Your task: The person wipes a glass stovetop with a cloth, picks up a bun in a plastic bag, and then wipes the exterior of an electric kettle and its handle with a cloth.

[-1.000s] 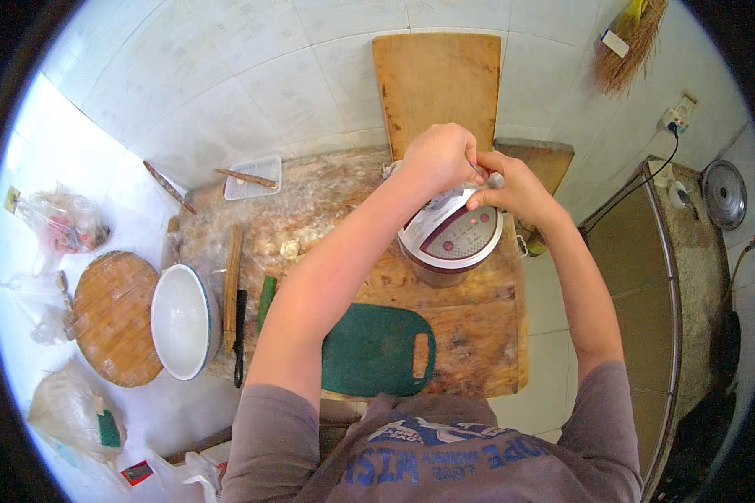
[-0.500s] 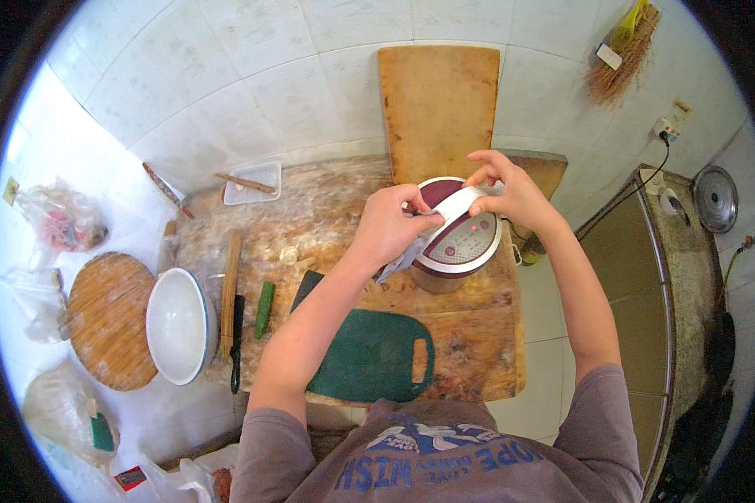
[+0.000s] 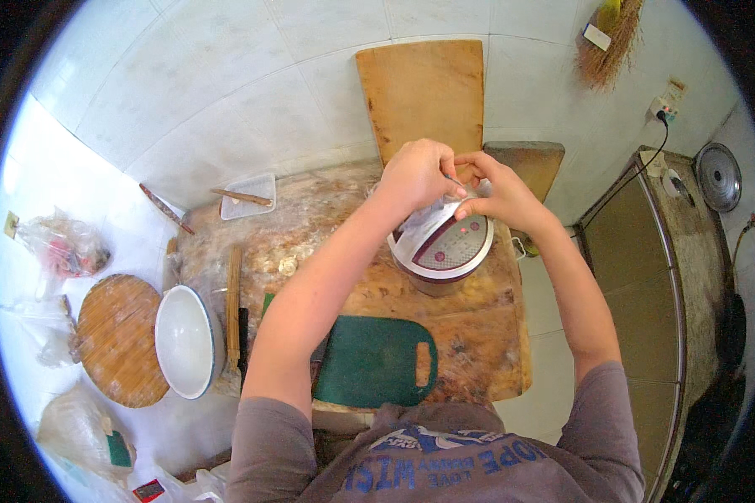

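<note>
An electric rice cooker (image 3: pixel 460 247) with a maroon and silver lid stands at the far right of the wooden table. Over the lid's left side lies a thin, pale, crumpled sheet (image 3: pixel 419 228); whether it is cloth or plastic, I cannot tell. Above the lid, my left hand (image 3: pixel 419 174) is closed with its fingers pinching the upper part of this sheet. Opposite it, my right hand (image 3: pixel 502 197) curls its thumb and fingers around the sheet's right end. My fingertips nearly meet. The sheet and hands hide most of the lid's white handle.
On the table (image 3: pixel 478 335) are a dark green cutting board (image 3: pixel 373 360), chopsticks (image 3: pixel 234 285) and a plastic tray (image 3: pixel 247 199). A white basin (image 3: pixel 184 344) and a round wooden board (image 3: pixel 117 335) stand left. A tall wooden board (image 3: pixel 424 92) leans on the wall behind the cooker.
My left hand has moved up and right, closer to my right hand, drawing the sheet higher over the lid. My right hand's raised fingers have curled in. The view has shifted slightly.
</note>
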`<state>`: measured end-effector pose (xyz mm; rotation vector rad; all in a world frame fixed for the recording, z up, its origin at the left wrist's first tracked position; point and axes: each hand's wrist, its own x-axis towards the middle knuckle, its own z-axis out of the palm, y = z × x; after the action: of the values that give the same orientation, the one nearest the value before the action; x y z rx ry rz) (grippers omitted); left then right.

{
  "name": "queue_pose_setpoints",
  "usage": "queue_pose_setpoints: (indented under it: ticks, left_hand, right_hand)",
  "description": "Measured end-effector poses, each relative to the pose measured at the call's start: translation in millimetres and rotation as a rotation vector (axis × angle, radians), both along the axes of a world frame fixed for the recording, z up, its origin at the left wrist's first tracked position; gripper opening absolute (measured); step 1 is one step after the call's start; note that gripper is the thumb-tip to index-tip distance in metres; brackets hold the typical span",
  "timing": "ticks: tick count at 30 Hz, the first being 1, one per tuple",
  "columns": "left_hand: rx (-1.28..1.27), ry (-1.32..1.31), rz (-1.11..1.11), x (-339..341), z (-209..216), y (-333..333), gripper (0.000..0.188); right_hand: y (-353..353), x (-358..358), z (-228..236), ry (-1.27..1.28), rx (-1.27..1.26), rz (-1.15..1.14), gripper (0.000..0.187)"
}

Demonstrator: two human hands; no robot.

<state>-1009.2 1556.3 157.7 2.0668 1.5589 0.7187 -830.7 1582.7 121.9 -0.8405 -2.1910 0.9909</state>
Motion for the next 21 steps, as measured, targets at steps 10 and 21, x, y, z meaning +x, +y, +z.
queue_pose_setpoints:
  ticks: [10, 21]
  left_hand:
    - [-0.212, 0.245, -0.051, 20.7, -0.1, 39.3, 0.030]
    - [0.019, 0.030, -0.046, -2.5, -8.0, 41.4, 0.026]
  right_hand:
    - [-7.5, 2.2, 6.1, 0.041, -0.054, -0.084, 0.093]
    - [-10.0, 2.4, 4.3, -0.025, 0.013, -0.163, 0.100]
